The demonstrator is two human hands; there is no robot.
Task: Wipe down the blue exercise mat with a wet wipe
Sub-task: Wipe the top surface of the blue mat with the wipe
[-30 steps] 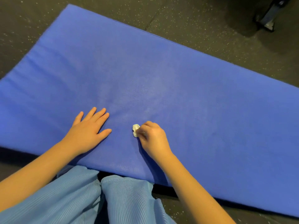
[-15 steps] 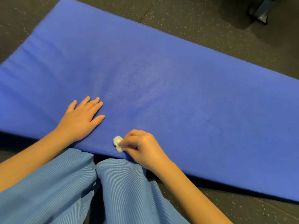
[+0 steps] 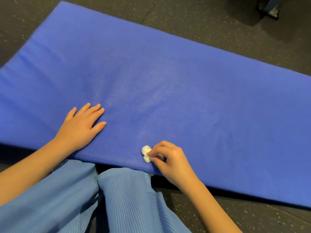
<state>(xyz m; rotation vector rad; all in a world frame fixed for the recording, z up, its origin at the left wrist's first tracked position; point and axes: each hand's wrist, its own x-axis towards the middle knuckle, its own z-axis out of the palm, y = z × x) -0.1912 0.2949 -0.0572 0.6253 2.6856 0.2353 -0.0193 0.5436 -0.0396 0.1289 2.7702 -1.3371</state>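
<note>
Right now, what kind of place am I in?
Most likely a gym or exercise room: a padded blue exercise mat lies on dark speckled rubber flooring, with what looks like an equipment base at the top right.

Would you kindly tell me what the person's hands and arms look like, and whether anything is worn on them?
Both the left hand and the right hand are bare, with no gloves. The arms are uncovered up to the picture's edge: no sleeve, watch, bracelet or ring shows. The only clothing in view is light blue, finely striped trousers.
</note>
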